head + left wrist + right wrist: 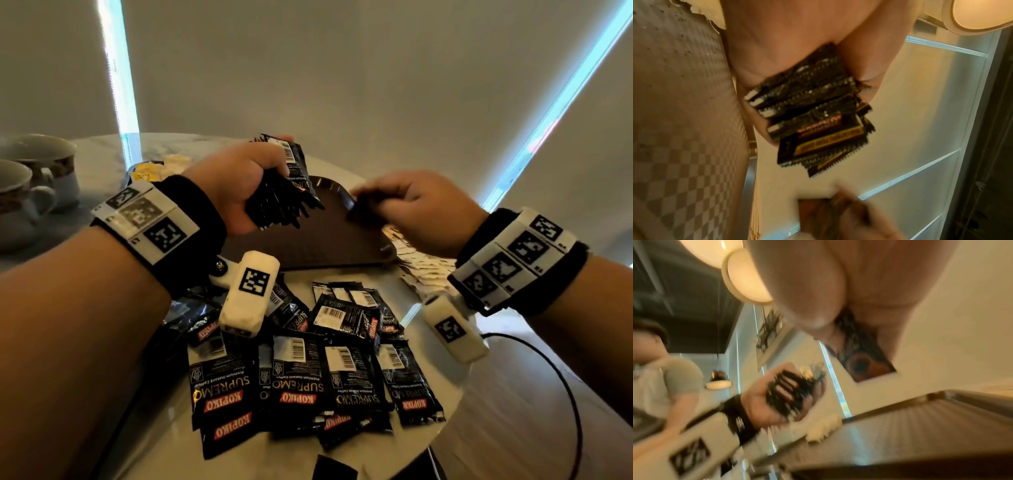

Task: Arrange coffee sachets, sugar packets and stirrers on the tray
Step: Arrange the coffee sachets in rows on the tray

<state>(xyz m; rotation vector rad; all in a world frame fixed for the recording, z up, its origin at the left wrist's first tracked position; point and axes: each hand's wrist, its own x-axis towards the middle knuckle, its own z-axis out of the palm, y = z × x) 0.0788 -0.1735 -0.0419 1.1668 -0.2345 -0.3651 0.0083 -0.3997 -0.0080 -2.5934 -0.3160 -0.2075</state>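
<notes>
My left hand [239, 185] grips a thick stack of black coffee sachets [284, 198] upright above the left part of the brown tray [308, 246]. The left wrist view shows the stack [812, 113] fanned out between thumb and fingers, with the textured tray [684, 113] beside it. My right hand [394, 202] pinches a single black sachet [363, 205] over the tray's right edge; the same sachet [859, 353] is blurred in the right wrist view. Several loose coffee sachets [308, 370] lie on the table in front of the tray. White sugar packets [421, 270] lie right of the tray.
Two patterned cups [30, 185] stand at the far left. Yellow and pale packets [147, 171] lie behind the tray's left corner. A black cable [565, 394] runs past the round table's right edge. No stirrers are visible.
</notes>
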